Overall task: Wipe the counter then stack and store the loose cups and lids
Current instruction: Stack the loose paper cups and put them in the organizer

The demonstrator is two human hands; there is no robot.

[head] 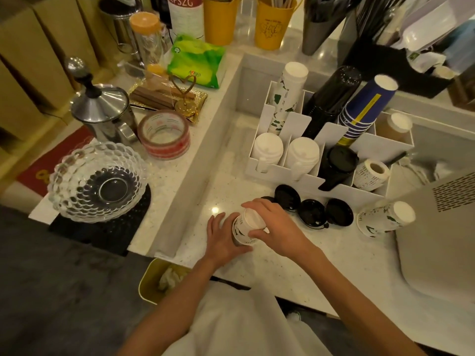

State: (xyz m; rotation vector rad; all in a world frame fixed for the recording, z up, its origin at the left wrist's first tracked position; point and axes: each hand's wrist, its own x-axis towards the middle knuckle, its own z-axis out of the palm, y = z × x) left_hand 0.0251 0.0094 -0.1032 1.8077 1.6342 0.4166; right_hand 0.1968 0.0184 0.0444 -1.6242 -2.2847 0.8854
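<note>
An upside-down white paper cup with green leaf print (247,228) stands on the pale speckled counter (295,263). My right hand (272,224) grips it from above, fingers curled round its base. My left hand (223,237) wraps its lower side from the left. Three loose black lids (312,211) lie in a row just behind my hands. A short stack of the same printed cups (385,218) stands upside-down at the right. The white divided organiser (298,122) behind holds stacks of white, black and blue cups and lids.
A raised ledge at the left carries a glass bowl (96,181), a tape roll (164,136), a steel pot (102,109) and a green tissue pack (196,60). A grey machine (442,235) fills the right. A yellow bin (160,281) sits below the counter edge.
</note>
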